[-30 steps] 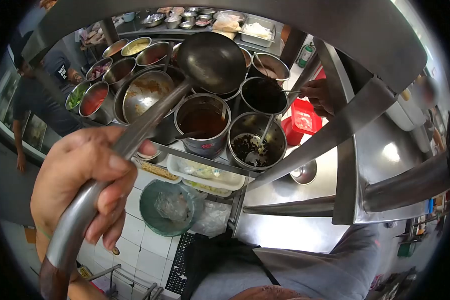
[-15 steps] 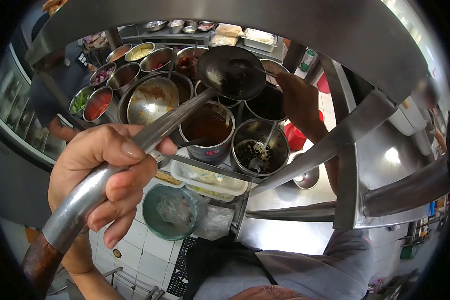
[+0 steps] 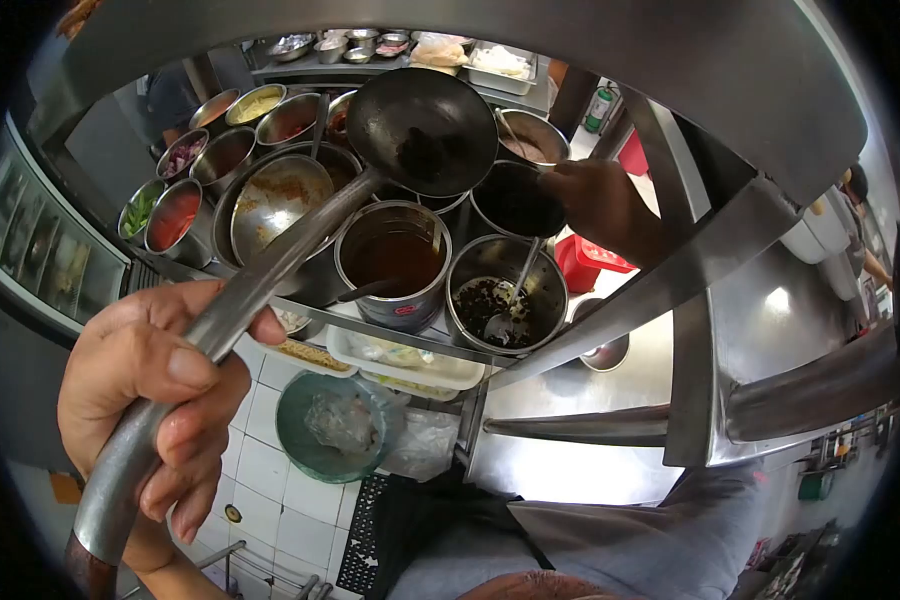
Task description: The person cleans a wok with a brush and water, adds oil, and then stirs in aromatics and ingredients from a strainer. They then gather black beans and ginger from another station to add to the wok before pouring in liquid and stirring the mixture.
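My left hand (image 3: 155, 400) is wrapped round the thick metal handle of a large ladle (image 3: 440, 110). The ladle's dark, wide bowl hangs over the sauce containers, with a dark clump lying in it. Right of the bowl, my right hand (image 3: 600, 205) is closed over a container of very dark contents (image 3: 515, 200). What its fingers grip is hidden now; a thin handle showed there earlier. Below the ladle stands a tin of reddish-brown sauce (image 3: 395, 250). Beside it is a steel pot (image 3: 505, 295) with dark bits in liquid and a spoon (image 3: 518, 300).
Several steel containers of chopped ingredients (image 3: 183, 155) stand at the left, near a wide steel bowl (image 3: 280, 195). Metal frame bars (image 3: 630, 285) cross on the right, and a broad one arches overhead. A green-lined bin (image 3: 335, 425) sits low on the tiles.
The ladle has moved left and slightly up with my left hand. My right hand has drawn away from the ladle's bowl and lowered over the dark container. A dark clump now shows in the ladle.
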`<control>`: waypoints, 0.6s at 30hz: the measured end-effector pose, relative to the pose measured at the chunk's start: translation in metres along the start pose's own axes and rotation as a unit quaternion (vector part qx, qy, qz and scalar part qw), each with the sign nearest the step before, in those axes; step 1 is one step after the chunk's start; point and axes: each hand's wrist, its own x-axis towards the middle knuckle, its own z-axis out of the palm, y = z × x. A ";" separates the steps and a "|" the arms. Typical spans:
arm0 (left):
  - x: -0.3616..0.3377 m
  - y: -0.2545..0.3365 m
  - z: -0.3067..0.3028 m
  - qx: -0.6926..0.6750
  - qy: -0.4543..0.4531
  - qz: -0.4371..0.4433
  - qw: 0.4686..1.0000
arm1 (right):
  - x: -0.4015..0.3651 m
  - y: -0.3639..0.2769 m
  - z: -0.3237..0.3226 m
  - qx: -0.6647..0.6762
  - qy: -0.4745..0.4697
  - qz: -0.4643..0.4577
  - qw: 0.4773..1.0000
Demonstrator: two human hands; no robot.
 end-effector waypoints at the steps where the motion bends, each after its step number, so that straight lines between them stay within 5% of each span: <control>1: -0.002 0.001 0.000 0.007 0.005 0.006 1.000 | 0.007 -0.001 0.003 -0.030 -0.004 -0.042 0.999; 5: -0.011 -0.010 0.011 0.094 0.110 0.094 0.985 | 0.024 -0.007 -0.029 -0.082 -0.219 -0.011 0.972; 9: -0.010 -0.008 0.007 0.087 0.117 0.088 0.985 | 0.020 0.015 -0.007 0.142 -0.173 0.003 0.975; 12: -0.007 -0.008 -0.001 0.081 0.115 0.106 0.984 | 0.016 0.012 -0.013 0.363 -0.269 0.210 0.867; 15: -0.008 -0.006 -0.001 0.111 0.113 0.095 0.983 | 0.014 0.001 -0.037 0.486 -0.260 0.362 0.751; 18: -0.007 -0.006 -0.001 0.118 0.109 0.081 0.984 | 0.005 0.009 -0.039 0.528 -0.218 0.399 0.717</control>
